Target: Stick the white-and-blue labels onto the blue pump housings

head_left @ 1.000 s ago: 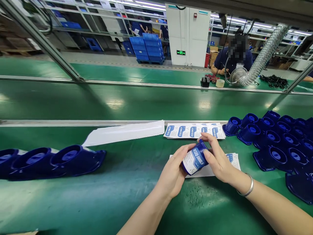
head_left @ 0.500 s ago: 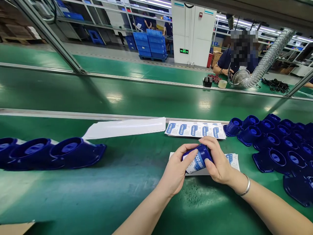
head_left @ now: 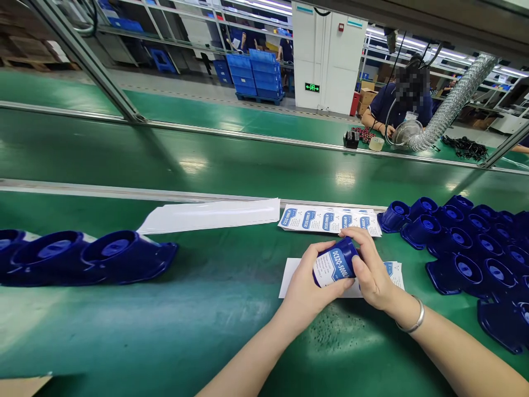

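Note:
A dark blue plastic housing (head_left: pixel 349 255) is held between both hands above the green bench, a white and blue printed label (head_left: pixel 334 266) on its curved side. My left hand (head_left: pixel 306 284) is closed round its left end, with the thumb along the lower edge. Closed on the right end is my right hand (head_left: pixel 372 273), which wears a silver bracelet at the wrist. Beneath the hands lies a sheet of labels (head_left: pixel 291 275), partly covered by them. Just behind, a stack of label sheets (head_left: pixel 316 219) rests on the bench.
Many blue housings (head_left: pixel 465 267) stand in rows at the right; several more (head_left: pixel 113 248) line up at the left. White backing sheets (head_left: pixel 215 214) lie along the metal rail. A cardboard edge (head_left: pixel 25 386) shows at the lower left. Across the bench, a person (head_left: pixel 399 105) sits near a silver duct (head_left: pixel 458 102).
The left thumb has moved from the label's face to its lower edge. The right thumb has shifted up to the housing's end, and more of the label shows.

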Action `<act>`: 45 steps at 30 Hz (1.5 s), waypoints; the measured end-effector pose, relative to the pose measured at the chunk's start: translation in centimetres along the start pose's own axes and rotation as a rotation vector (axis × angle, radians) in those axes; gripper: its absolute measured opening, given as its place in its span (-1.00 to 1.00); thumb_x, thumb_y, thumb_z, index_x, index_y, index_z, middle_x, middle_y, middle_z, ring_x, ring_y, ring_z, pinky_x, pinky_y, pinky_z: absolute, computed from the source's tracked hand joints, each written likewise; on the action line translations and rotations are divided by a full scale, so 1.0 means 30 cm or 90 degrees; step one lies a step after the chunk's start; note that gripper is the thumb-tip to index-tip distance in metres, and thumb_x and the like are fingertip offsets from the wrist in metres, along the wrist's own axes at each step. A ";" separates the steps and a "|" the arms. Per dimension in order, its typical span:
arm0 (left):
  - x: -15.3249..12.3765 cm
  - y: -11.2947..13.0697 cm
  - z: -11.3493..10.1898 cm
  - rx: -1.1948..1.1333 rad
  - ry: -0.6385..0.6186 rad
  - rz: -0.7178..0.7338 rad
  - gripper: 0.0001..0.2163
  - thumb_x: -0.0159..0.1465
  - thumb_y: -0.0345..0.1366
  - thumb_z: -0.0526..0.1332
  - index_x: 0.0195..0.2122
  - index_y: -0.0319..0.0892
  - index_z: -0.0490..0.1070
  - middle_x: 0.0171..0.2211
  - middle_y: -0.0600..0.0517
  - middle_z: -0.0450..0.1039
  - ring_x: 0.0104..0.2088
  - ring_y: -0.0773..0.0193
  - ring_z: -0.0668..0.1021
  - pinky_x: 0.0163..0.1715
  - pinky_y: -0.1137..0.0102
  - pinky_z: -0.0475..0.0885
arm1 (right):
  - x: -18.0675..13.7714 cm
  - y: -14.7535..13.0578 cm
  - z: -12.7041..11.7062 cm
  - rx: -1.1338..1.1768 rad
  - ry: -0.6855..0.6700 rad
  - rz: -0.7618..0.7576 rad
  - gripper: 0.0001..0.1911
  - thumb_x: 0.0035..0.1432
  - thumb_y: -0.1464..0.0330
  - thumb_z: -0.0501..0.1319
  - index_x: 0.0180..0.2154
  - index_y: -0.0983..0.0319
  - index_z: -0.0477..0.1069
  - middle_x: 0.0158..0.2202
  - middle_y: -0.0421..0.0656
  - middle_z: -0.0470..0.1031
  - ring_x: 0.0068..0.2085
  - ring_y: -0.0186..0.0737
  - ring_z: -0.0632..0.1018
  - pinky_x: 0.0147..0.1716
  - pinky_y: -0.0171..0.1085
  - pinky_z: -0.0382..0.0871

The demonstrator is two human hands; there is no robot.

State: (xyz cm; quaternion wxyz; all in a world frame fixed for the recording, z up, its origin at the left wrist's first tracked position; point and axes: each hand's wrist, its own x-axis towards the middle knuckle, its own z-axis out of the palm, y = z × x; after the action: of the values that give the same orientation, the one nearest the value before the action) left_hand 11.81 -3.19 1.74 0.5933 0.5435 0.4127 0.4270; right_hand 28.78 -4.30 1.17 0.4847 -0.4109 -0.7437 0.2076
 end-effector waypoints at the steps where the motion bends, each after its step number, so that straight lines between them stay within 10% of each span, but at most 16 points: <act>1: 0.001 0.009 -0.008 -0.082 -0.022 -0.041 -0.52 0.07 -0.16 0.48 0.00 -0.11 0.43 -0.08 -0.02 0.50 -0.09 0.14 0.52 -0.09 0.30 0.43 | 0.000 -0.002 0.001 -0.008 -0.007 -0.014 -0.56 0.45 0.16 -0.06 0.28 0.10 0.14 0.17 -0.01 0.24 0.22 0.02 0.31 0.26 0.08 0.21; 10: 0.019 0.009 -0.025 -0.334 -0.048 -0.181 -0.73 0.17 -0.14 0.44 -0.22 -0.19 0.54 -0.24 0.01 0.51 -0.19 0.26 0.50 -0.19 0.41 0.43 | -0.002 -0.007 0.019 -0.066 -0.057 -0.137 -0.50 0.43 0.15 -0.05 0.31 0.13 0.10 0.11 0.04 0.26 0.14 0.08 0.36 0.12 0.14 0.35; 32: -0.017 -0.044 -0.010 0.156 -0.042 0.232 -0.67 0.32 -0.16 0.26 0.08 -0.05 0.35 -0.03 -0.05 0.45 -0.04 0.08 0.51 -0.02 0.20 0.39 | -0.014 -0.066 0.012 -0.035 -0.007 0.013 -0.66 0.46 0.25 -0.09 0.17 0.13 0.23 0.09 -0.02 0.31 0.15 0.00 0.36 0.18 0.06 0.27; 45: 0.004 -0.040 0.007 0.319 -0.078 0.104 -0.46 0.07 -0.24 0.42 0.05 -0.12 0.29 0.01 -0.16 0.46 0.02 -0.13 0.51 -0.02 0.03 0.41 | 0.003 -0.068 0.002 -0.071 -0.051 0.170 -0.68 0.46 0.17 0.00 0.12 0.13 0.29 0.07 -0.05 0.38 0.11 -0.05 0.42 0.13 -0.02 0.32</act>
State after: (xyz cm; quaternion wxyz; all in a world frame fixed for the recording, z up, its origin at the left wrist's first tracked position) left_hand 12.10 -3.19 0.56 0.4277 0.7294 0.4240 0.3244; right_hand 27.88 -5.39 2.64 0.3991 -0.5237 -0.7116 0.2451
